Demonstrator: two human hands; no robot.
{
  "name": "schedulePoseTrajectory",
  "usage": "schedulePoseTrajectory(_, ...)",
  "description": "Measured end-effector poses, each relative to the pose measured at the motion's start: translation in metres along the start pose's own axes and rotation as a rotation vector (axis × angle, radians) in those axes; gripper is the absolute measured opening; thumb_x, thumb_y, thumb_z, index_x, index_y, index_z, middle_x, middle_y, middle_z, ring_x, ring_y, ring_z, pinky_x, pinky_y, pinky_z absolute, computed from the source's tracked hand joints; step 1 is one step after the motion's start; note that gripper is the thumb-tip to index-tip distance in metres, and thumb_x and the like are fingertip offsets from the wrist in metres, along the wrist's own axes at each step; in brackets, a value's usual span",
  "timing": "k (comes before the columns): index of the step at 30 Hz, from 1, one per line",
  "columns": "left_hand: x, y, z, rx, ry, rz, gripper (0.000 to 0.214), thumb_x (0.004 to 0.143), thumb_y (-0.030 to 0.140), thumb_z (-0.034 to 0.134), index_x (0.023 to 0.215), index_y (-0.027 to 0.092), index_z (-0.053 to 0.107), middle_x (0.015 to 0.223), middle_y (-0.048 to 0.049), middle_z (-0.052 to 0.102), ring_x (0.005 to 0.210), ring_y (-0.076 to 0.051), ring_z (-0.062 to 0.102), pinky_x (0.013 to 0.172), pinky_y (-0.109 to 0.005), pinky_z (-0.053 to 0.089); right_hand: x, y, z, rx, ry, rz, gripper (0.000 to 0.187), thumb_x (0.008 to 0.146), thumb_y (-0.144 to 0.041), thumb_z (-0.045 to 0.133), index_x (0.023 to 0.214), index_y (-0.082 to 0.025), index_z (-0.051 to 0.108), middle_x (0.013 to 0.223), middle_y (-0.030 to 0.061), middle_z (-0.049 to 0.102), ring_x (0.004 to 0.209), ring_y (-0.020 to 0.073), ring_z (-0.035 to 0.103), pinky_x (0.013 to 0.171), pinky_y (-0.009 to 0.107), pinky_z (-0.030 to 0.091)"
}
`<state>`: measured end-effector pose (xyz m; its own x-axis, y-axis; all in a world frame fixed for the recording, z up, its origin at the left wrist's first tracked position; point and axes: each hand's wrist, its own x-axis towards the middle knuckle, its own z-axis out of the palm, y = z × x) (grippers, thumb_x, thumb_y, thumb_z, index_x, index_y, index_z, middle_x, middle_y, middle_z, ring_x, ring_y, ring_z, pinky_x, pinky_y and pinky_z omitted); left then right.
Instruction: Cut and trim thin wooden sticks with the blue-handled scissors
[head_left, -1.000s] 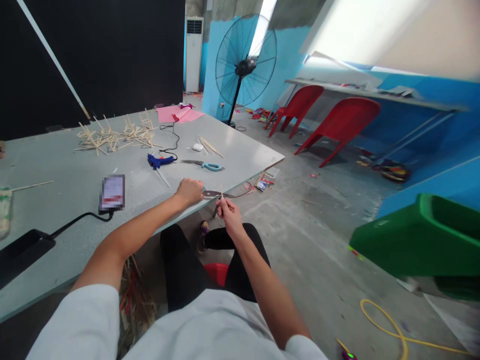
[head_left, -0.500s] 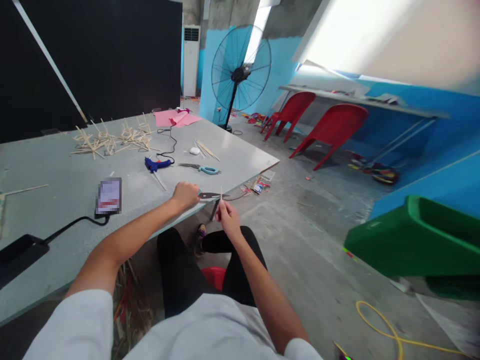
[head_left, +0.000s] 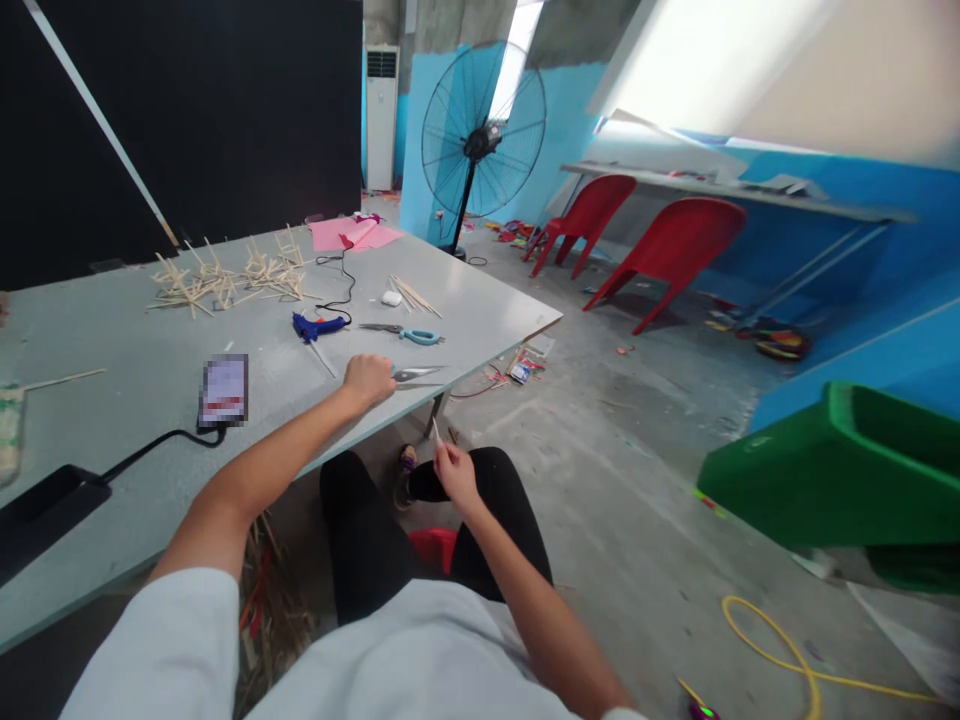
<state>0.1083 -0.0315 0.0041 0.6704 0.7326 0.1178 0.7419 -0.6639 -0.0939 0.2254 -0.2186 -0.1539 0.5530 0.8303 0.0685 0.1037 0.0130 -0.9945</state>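
Observation:
My left hand (head_left: 368,381) rests at the near edge of the table, closed around the handles of a pair of scissors (head_left: 417,375). The blades point right and stand a little apart. Below the table edge, over my lap, my right hand (head_left: 456,472) pinches a short thin wooden stick (head_left: 436,430), pointing up and apart from the blades. Behind my left hand lie another pair of scissors (head_left: 405,333) with light blue handles and a blue glue gun (head_left: 318,326) with a white glue stick. Several loose sticks (head_left: 414,296) lie beside a small white case (head_left: 391,298).
Frames built of sticks (head_left: 225,280) stand at the back of the table (head_left: 135,400), near pink sheets (head_left: 356,234). A phone (head_left: 224,389) with a cable lies at left. A green bin (head_left: 780,470), a yellow cable (head_left: 780,650) and red chairs (head_left: 675,250) are on the right.
The scissor blades have parted, and the stick no longer lies between them. My right hand has moved down with its stick, away from the table edge.

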Motion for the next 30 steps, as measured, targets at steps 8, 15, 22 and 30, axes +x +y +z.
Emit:
schedulePoseTrajectory(8,-0.002,-0.002,0.000,-0.021,0.011,0.018,0.041,0.095,0.042,0.053,0.107,0.015,0.080,0.097,-0.0197,0.077,0.098,-0.031,0.074,0.082,-0.038,0.051,-0.011,-0.027,-0.023,0.196,-0.020,-0.017,0.048,0.086,-0.068,0.067,0.092,-0.020,0.072,0.063,0.0018,0.066,0.052,0.0142,0.054,0.047,0.025,0.037)
schedulePoseTrajectory(15,-0.002,-0.003,0.001,-0.023,0.027,0.037,0.043,0.094,0.044,0.052,0.107,0.015,0.080,0.096,-0.0198,0.077,0.096,-0.033,0.074,0.081,-0.041,0.051,0.047,-0.087,0.006,0.342,-0.073,0.039,0.051,0.076,-0.068,0.076,0.091,-0.020,0.070,0.065,0.0007,0.068,0.047,0.0106,0.052,0.044,0.022,0.037)
schedulePoseTrajectory(22,-0.005,0.001,0.001,-0.002,0.035,0.084,0.038,0.095,0.038,0.053,0.106,0.013,0.078,0.098,-0.0194,0.077,0.096,-0.032,0.074,0.080,-0.039,0.051,0.066,-0.086,0.011,0.368,-0.125,0.115,0.058,0.075,-0.072,0.074,0.095,-0.018,0.071,0.064,-0.0001,0.067,0.044,0.0087,0.050,0.041,0.021,0.030)
schedulePoseTrajectory(30,-0.001,0.001,0.005,0.003,0.035,0.102,0.032,0.088,0.027,0.059,0.108,0.010,0.078,0.095,-0.0213,0.077,0.097,-0.033,0.074,0.081,-0.040,0.052,0.058,-0.072,0.005,0.355,-0.093,0.080,0.055,0.075,-0.071,0.074,0.089,-0.017,0.073,0.059,-0.0012,0.063,0.040,0.0080,0.044,0.039,0.022,0.029)
